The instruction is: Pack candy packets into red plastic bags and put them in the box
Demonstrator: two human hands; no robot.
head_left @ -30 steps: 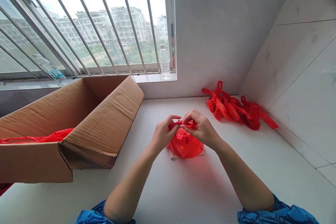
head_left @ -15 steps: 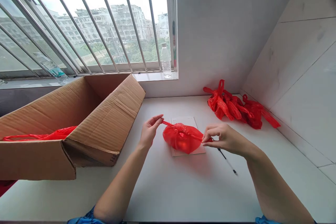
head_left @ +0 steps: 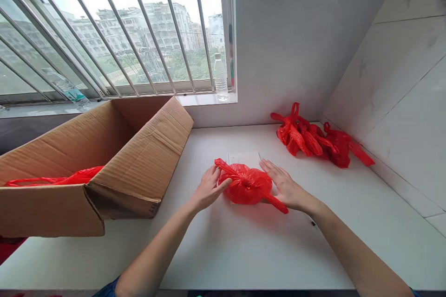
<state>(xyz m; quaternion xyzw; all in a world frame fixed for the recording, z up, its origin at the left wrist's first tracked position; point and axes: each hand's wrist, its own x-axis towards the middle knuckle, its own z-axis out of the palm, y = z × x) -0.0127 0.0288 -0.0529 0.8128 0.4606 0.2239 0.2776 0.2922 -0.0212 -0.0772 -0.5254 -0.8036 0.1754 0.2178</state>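
Note:
A red plastic bag [head_left: 245,184], knotted on top and filled with something I cannot make out, lies on the white table. One of its handle ends points up and left, the other toward the lower right. At its left side is my left hand [head_left: 209,189], open, the thumb over the bag and the other fingers partly behind it. My right hand [head_left: 286,189] stands open at the bag's right side, fingers stretched out and apart. Beneath the bag, a thin white pad [head_left: 244,158] is mostly covered. A pen [head_left: 313,223] shows only its tip under my right forearm.
On the left, a large open cardboard box [head_left: 156,162] holds red plastic [head_left: 76,176]. Several tied red bags [head_left: 306,137] lie at the back right by the wall. One clear bottle [head_left: 220,78] stands on the sill of the barred window, and another bottle [head_left: 71,93] leans left of it.
Both hands have let go of the bag's handle ends and moved down to its sides, fingers opening. The right handle end now hangs toward the front. My right arm now hides most of the pen.

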